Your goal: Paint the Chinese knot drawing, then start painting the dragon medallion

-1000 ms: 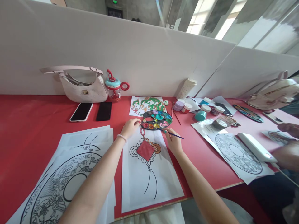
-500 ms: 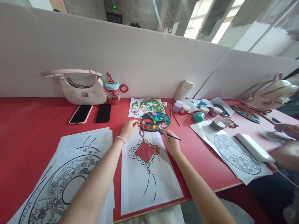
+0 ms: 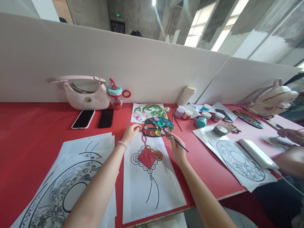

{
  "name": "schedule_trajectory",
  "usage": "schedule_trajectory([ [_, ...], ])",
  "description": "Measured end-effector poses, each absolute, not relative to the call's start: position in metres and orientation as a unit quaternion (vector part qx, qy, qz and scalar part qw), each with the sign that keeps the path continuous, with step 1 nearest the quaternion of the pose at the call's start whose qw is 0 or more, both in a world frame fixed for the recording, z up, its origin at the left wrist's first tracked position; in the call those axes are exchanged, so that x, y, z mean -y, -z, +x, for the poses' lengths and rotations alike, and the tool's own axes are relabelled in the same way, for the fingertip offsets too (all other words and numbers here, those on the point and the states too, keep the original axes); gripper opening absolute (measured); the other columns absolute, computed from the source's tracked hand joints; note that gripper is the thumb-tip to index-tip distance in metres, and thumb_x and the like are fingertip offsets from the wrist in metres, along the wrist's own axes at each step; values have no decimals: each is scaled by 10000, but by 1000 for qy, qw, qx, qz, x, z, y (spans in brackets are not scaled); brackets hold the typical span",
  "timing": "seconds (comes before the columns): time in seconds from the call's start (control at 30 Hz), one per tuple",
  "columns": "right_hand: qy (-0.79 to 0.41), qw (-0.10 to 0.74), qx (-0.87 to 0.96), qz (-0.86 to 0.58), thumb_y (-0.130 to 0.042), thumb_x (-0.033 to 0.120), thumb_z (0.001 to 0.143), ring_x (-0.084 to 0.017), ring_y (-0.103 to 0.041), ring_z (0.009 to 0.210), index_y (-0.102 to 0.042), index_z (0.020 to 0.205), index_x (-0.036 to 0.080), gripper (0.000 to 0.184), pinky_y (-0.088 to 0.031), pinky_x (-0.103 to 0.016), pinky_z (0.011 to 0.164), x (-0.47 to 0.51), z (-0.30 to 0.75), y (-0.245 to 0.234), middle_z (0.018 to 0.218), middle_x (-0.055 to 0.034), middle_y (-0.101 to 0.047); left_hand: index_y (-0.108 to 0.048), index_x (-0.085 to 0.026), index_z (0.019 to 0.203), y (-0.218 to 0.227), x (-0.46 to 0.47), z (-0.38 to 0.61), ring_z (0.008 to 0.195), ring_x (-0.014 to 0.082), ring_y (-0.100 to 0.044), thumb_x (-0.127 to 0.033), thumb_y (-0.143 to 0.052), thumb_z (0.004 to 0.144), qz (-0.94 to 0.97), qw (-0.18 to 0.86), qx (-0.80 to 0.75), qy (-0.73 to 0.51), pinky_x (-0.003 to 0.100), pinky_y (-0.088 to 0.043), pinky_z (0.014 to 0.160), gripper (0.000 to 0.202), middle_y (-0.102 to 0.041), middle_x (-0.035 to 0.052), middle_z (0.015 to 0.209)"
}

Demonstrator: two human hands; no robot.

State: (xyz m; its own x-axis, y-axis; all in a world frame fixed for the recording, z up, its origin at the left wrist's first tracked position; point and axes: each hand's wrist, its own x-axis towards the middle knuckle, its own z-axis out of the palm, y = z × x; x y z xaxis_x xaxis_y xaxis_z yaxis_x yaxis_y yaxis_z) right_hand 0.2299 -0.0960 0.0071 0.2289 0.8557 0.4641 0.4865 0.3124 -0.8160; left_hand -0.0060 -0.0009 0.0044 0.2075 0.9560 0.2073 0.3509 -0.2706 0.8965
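Note:
My right hand (image 3: 178, 148) is closed around a thin blue paintbrush (image 3: 181, 146), its tip over the wells of the paint palette (image 3: 144, 133). That dark palette holds dabs of many colours and lies at the top of a line drawing (image 3: 142, 196). At the palette's left edge, my left hand (image 3: 129, 135) pinches the rim between its fingertips. The drawing shows a hanging knot with a red-painted diamond and an orange-brown curl on its right; the other loops and the tassel lines are uncoloured.
Printed line drawings (image 3: 87, 148) lie at left, below two phones (image 3: 83, 119), a handbag (image 3: 87, 98) and a lidded cup (image 3: 115, 98). Beyond the palette are coloured dragon pictures (image 3: 152, 110). Several paint jars (image 3: 201, 122) stand right. A co-worker's hands (image 3: 291, 155) are at far right.
The brush tip has moved up and farther over the palette, and the brush now slants more steeply. My left hand stays at the palette's edge. The view has tilted slightly upward.

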Motion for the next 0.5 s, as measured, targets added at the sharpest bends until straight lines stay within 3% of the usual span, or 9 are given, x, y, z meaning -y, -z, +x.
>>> schedule_trajectory([
  [0.1, -152, 537, 603, -570, -517, 316, 827, -189, -638, 846, -636, 895, 190, 186, -496, -341, 790, 96, 229, -9, 901, -79, -690, -629, -163, 900, -6, 1, -6, 970, 194, -621, -253, -440, 851, 679, 374, -477, -414, 291, -475, 852, 215, -688, 65, 992],
  [0.23, -176, 577, 547, -580, -580, 260, 744, -142, -586, 668, -544, 777, 194, 82, -470, -274, 632, 100, 220, -21, 701, -6, -604, -631, -161, 883, -7, 1, -7, 942, 194, -625, -247, -445, 842, 678, 376, -475, -416, 291, -476, 835, 210, -691, 65, 974],
  [0.4, -284, 632, 454, -560, -591, 255, 719, -99, -510, 532, -425, 711, 209, 173, -416, -223, 517, 124, 188, -41, 588, 57, -482, -631, -159, 877, -6, -1, -7, 933, 190, -627, -238, -440, 839, 672, 384, -471, -424, 289, -474, 832, 210, -691, 67, 968],
  [0.5, -330, 612, 446, -563, -567, 280, 764, -84, -447, 473, -385, 672, 211, 215, -364, -205, 468, 150, 162, -42, 520, 67, -442, -633, -161, 896, -1, -3, -8, 933, 189, -625, -250, -441, 843, 676, 384, -464, -425, 289, -474, 832, 218, -687, 63, 982],
])
